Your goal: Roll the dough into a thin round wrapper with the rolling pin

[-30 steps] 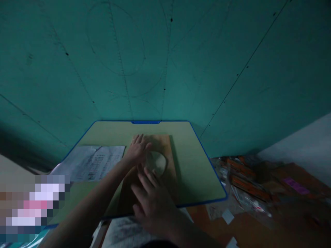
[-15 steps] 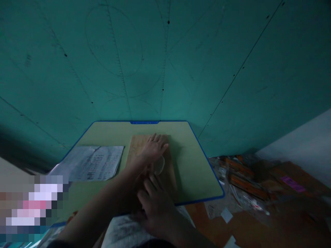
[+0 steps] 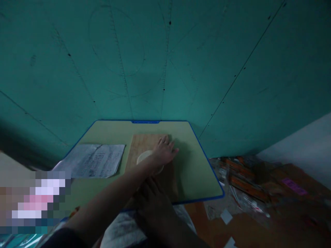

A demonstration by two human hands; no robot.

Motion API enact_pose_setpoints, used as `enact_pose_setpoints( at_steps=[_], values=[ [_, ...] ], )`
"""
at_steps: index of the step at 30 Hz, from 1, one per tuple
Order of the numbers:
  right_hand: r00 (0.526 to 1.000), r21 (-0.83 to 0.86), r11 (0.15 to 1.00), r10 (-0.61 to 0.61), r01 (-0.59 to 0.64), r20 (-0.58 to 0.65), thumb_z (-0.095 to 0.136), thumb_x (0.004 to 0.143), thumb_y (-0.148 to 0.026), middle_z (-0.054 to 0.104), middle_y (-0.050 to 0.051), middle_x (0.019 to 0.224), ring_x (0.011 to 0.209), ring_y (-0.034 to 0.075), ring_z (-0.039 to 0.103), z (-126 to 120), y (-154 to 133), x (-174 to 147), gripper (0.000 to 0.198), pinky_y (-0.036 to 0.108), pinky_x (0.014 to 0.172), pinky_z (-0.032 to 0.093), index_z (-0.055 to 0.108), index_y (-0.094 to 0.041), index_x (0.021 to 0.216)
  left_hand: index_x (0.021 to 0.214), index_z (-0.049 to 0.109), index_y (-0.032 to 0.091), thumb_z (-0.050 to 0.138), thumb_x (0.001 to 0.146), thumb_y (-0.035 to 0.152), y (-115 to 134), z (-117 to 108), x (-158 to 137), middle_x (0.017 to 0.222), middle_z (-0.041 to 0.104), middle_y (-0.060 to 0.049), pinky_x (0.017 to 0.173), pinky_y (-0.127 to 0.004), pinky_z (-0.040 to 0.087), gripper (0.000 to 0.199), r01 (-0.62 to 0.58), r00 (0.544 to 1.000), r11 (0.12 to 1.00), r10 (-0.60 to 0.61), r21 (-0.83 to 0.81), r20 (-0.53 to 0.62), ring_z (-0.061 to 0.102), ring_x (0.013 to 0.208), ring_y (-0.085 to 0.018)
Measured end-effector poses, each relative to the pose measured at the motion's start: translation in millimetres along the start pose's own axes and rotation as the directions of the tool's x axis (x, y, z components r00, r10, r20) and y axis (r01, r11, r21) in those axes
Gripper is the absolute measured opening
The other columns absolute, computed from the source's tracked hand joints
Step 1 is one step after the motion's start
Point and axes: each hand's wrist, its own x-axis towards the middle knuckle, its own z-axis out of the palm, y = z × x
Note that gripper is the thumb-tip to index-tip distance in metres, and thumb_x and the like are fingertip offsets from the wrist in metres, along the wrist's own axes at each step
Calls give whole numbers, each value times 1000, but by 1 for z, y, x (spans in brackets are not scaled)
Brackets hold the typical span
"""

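Where the head view shows a blue-edged, yellow-green counter [image 3: 195,172], one wooden board [image 3: 141,140] lies on it, bearing one pale round disc [image 3: 144,156], partly hidden behind the left forearm [image 3: 129,181]. Left hand [image 3: 164,151]: open, fingers spread, over the board's far right edge; right hand [image 3: 152,196]: in shadow at the board's near end, fingers towards the disc's near edge, grip and contact impossible to tell. One printed paper sheet [image 3: 100,160]: on the counter, left of the board.
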Motion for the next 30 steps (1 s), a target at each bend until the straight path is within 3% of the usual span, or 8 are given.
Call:
enact_pose_setpoints(
  at_steps=[3,6,10,14,19,23,27,30],
  values=[
    [999,-30,1000,3,-1,52,59,95,-41,40,17,157,150,35,23,2,1,4,65,58,121,25,39,-15,151,138,54,15,38,101,48,2,-2,-2,149,53,-17,119,-51,30,52,-8,1000,999,8,36,12,33,148,-33],
    [988,-35,994,-95,100,124,56,97,-41,41,15,157,148,31,28,4,-5,34,61,52,123,23,41,-14,150,141,50,13,38,102,43,-24,-12,-12,154,47,-18,118,-48,33,51,36,999,997,-37,69,11,34,148,-32],
    [981,-82,983,-152,162,117,48,101,-43,43,16,155,148,32,29,9,-14,72,55,53,122,24,45,-12,146,138,52,9,30,102,32,-51,-24,-19,147,53,-22,111,-53,40,48,60,998,993,-63,102,25,46,140,-33],
    [985,-14,993,-115,118,127,45,102,-41,50,16,151,144,31,38,11,-15,67,55,47,121,29,44,-10,147,128,62,16,36,101,34,-23,-19,-21,142,58,-18,112,-52,38,42,-8,999,996,3,86,53,50,136,-32],
    [979,105,993,-69,49,191,51,100,-41,40,12,159,147,28,35,3,-11,27,59,44,121,30,37,-17,152,144,48,6,35,100,50,32,-15,-22,153,46,-24,117,-54,32,63,41,999,997,-41,59,2,34,147,-38],
    [974,175,984,-76,38,214,57,97,-38,57,8,145,136,24,48,-19,-2,4,46,37,112,42,54,-22,140,146,45,4,28,103,47,25,-40,-28,154,45,-23,118,-48,33,62,42,999,998,-42,39,-2,34,148,-34],
    [993,249,962,117,-109,-17,49,98,-26,69,7,123,114,19,63,-59,34,-1,25,31,98,51,70,-21,112,146,46,17,26,104,41,-13,-65,-84,151,50,-17,116,-50,36,52,41,994,997,-33,68,-107,39,146,-30],
    [943,253,954,225,-162,-243,45,100,-26,71,8,117,114,20,64,-79,74,18,27,35,99,51,70,-22,109,143,48,20,33,102,38,-29,-62,-149,144,57,-18,112,-55,41,47,123,975,981,-91,153,-201,45,142,-34]
  ],
)
